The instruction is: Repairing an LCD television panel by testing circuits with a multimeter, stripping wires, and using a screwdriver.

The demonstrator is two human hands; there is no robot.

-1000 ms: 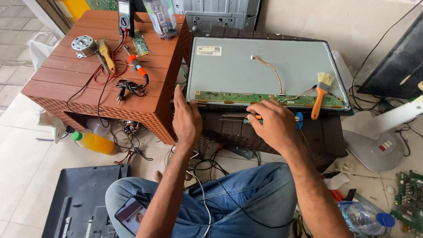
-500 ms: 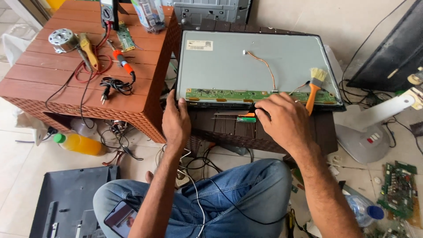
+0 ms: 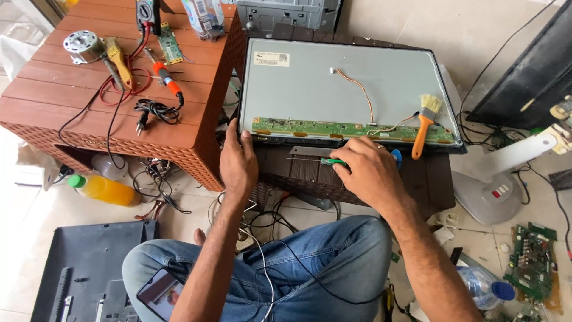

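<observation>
Gripping a green-handled screwdriver [image 3: 331, 161], the right hand [image 3: 368, 173] sits w/ fingers curled narrow round it, tip side pointing left along the panel's [image 3: 333, 83] near edge. Left hand [image 3: 237, 162] is flat & fairly wide, fingertips pressed on the panel's near-left corner, holding nothing.

Panel lies face-down on the dark counter [image 3: 429, 185], covering most of it up to the far edge. Green circuit strip [image 3: 351, 129] runs along the panel's near edge, just beyond both hands. Orange-handled brush [image 3: 424, 122] rests on the strip toward the near-right corner. Thin copper-coloured wire [image 3: 357, 89] curls across the panel's middle.

Vs 0.5 s ago: both hands are about where they were on the near edge; right hand looks slightly lower & closer to the counter's front, screwdriver more covered by the fingers. Vs 1 s ago the left hand has slid from the middle of the near edge toward the left corner. Judging by that, the work has settled on the strip's lower edge, left hand steadying.

Left of it, the brown counter [image 3: 89, 113] carries a soldering iron [image 3: 167, 80], small motor [image 3: 80, 45], plug cable [image 3: 152, 110]. Orange bottle [image 3: 104, 189] on floor beneath; phone [image 3: 159, 293] on the person's lap; loose circuit board [image 3: 533, 262] on floor far right.
</observation>
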